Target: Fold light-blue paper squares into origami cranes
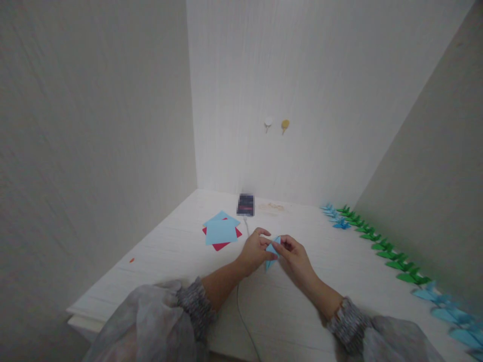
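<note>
A small folded piece of light blue paper [271, 257] is held up between my two hands, over the middle of the white table. My left hand [255, 254] grips its left side, thumb low and fingers curled above. From the other side, my right hand [296, 255] pinches the paper near its upper edge between thumb and fingers. The fold looks pointed at top and bottom; its finer creases are too small to make out. To the left lies a loose stack of square sheets, light blue [221, 233] on top with red corners [221, 247] showing beneath.
A dark phone-like device [245, 205] with a white cable [242, 314] stands at the back of the table [158, 256]. Rows of green paper cranes [385, 246] and blue ones [453, 314] line the right side. An orange scrap [132, 260] lies left. Walls enclose three sides.
</note>
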`<state>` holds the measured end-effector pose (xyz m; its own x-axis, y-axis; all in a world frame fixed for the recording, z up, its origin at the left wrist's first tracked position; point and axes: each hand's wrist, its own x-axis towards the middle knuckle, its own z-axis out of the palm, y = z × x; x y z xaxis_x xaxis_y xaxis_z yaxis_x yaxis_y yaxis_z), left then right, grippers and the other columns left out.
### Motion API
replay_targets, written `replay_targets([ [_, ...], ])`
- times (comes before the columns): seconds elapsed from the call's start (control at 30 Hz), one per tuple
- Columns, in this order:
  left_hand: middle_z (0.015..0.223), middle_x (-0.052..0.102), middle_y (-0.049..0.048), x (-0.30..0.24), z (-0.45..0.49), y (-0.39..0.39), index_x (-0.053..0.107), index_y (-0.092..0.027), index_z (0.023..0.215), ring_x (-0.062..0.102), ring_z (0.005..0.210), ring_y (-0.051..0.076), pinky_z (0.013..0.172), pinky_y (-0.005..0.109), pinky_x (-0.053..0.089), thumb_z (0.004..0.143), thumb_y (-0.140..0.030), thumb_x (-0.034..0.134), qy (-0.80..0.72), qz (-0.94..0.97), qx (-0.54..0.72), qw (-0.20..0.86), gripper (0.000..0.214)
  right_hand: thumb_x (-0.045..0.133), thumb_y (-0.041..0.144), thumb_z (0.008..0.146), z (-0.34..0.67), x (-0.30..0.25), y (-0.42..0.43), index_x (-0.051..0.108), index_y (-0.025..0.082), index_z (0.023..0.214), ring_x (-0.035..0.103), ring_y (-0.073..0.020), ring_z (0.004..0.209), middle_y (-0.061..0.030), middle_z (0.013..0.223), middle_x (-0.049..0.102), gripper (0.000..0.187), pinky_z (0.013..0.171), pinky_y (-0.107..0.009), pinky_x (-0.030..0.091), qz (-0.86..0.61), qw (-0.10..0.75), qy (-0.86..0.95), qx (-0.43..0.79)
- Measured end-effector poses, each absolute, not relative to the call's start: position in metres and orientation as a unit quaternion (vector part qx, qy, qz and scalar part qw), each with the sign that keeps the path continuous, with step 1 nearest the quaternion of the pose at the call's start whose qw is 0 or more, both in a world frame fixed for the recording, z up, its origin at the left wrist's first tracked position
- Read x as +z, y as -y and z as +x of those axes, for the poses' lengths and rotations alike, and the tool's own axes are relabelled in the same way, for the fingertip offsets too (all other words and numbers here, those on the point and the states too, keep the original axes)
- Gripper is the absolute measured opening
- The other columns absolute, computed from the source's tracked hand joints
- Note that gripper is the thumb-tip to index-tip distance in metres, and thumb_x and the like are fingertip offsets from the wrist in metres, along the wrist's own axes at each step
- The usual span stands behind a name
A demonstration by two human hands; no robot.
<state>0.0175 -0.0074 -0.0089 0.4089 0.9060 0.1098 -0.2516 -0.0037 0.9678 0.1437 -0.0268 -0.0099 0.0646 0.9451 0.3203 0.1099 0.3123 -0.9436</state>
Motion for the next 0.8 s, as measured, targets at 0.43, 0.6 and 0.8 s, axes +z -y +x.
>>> replay_targets([
  [0.43, 0.063, 0.057, -0.0017, -0.009, 0.017, 0.011, 0.039, -0.017, 0.089, 0.051, 0.047, 0.008, 0.045, 0.019, 0.037, 0.045, -0.022, 0.07, -0.321, 0.547, 0.454, 0.626, 0.054, 0.068, 0.026, 0.053, 0.142, 0.0, 0.03, 0.052, 0.017, 0.067, 0.046, -0.0093, 0.05, 0.0045, 0.054, 0.051, 0.023, 0.05, -0.022, 0.036, -0.445, 0.655, 0.459, 0.402],
  [0.6, 0.063, 0.057, -0.0013, -0.008, 0.018, 0.011, 0.04, -0.016, 0.09, 0.051, 0.047, 0.008, 0.043, 0.018, 0.036, 0.046, -0.022, 0.069, -0.314, 0.561, 0.44, 0.627, 0.053, 0.065, 0.028, 0.057, 0.142, 0.002, 0.032, 0.05, 0.018, 0.08, 0.047, -0.0092, 0.047, 0.006, 0.049, 0.051, 0.029, 0.05, -0.022, 0.036, -0.42, 0.668, 0.439, 0.429],
  [0.8, 0.064, 0.057, -0.0004, -0.01, 0.018, 0.01, 0.038, -0.017, 0.092, 0.052, 0.049, 0.01, 0.044, 0.019, 0.037, 0.045, -0.022, 0.071, -0.316, 0.561, 0.417, 0.642, 0.058, 0.062, 0.026, 0.061, 0.144, 0.002, 0.033, 0.05, 0.019, 0.083, 0.045, -0.0086, 0.047, 0.007, 0.048, 0.048, 0.026, 0.053, -0.023, 0.036, -0.418, 0.685, 0.446, 0.396],
])
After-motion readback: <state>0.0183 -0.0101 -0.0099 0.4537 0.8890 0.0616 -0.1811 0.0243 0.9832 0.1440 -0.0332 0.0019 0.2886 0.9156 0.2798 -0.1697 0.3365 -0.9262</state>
